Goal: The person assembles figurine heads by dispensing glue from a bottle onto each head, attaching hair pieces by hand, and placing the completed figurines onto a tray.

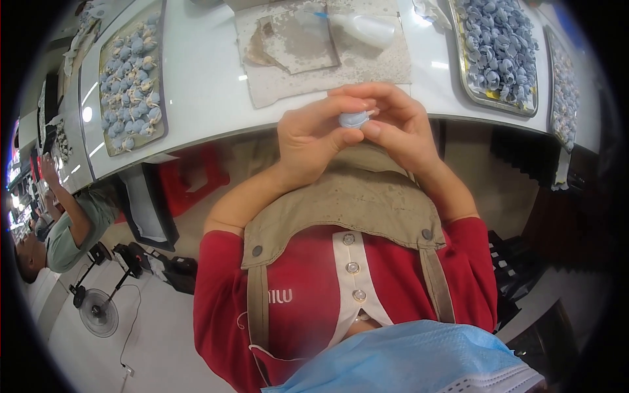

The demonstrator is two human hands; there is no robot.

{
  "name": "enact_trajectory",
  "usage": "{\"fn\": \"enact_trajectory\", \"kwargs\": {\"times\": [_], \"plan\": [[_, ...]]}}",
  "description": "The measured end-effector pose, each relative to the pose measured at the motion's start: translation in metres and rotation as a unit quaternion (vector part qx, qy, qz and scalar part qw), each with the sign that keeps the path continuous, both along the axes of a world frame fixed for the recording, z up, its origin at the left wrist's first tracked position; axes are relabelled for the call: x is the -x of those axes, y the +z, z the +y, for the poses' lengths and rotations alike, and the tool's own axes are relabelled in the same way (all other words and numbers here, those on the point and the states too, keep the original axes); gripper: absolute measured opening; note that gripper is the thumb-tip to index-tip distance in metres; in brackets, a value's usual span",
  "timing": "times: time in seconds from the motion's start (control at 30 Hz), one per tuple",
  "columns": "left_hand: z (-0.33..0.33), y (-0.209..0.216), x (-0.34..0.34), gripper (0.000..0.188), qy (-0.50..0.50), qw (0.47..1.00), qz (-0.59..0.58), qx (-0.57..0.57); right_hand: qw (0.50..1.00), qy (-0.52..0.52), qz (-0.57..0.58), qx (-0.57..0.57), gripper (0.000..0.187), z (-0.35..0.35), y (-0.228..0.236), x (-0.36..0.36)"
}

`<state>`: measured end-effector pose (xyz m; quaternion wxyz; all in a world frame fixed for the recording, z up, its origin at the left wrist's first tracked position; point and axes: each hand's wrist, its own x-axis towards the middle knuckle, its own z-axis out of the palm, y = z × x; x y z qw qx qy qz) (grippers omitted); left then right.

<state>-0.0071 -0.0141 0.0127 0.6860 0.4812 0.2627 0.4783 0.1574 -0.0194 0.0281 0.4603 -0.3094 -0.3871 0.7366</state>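
Just over the table's front edge, both my hands hold one small rounded blue-grey piece [353, 120] with a little pale part sticking out on its right. My left hand [306, 134] pinches it between thumb and fingertips. From the other side, my right hand [405, 126] closes on it with the thumb and a finger, partly hiding it. Beyond the hands lies a stained sheet of cardboard [272, 92]. On it rests a white squeeze bottle [367, 30] with a thin blue tip, lying on its side.
To the left, a tray [105, 141] holds many blue-grey and cream pieces. At the right a metal tray [501, 103] is heaped with blue-grey shells, and another tray [565, 98] stands beyond it. A red stool [196, 177] is under the table; a co-worker [78, 229] sits far left.
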Motion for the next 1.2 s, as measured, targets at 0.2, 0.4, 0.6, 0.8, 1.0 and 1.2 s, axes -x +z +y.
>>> {"fn": "enact_trajectory", "kwargs": {"times": [0.2, 0.4, 0.6, 0.8, 1.0, 1.2], "plan": [[0.009, 0.004, 0.014, 0.023, 0.006, 0.995, 0.101, 0.013, 0.998, -0.037, -0.046, 0.009, 0.041, 0.004, -0.016, 0.009], [0.023, 0.004, 0.119, 0.022, 0.446, 0.796, 0.351, -0.208, 0.935, -0.067, -0.282, -0.204, 0.028, 0.009, -0.009, 0.003], [0.042, -0.027, 0.283, 0.026, 0.623, 0.56, 0.534, -0.115, 0.92, -0.184, -0.319, -0.131, 0.02, 0.022, -0.008, -0.01], [0.106, 0.012, 0.233, 0.015, 0.547, 0.643, 0.498, -0.197, 0.857, -0.246, -0.393, -0.225, 0.015, 0.052, -0.018, -0.024], [0.233, 0.011, 0.082, 0.022, 0.224, 0.754, 0.459, -0.414, 0.735, -0.308, -0.532, -0.285, 0.016, 0.059, -0.018, -0.048], [0.291, -0.024, 0.047, 0.026, 0.077, 0.713, 0.571, -0.4, 0.754, -0.287, -0.504, -0.309, 0.028, 0.07, -0.029, -0.032]]}}
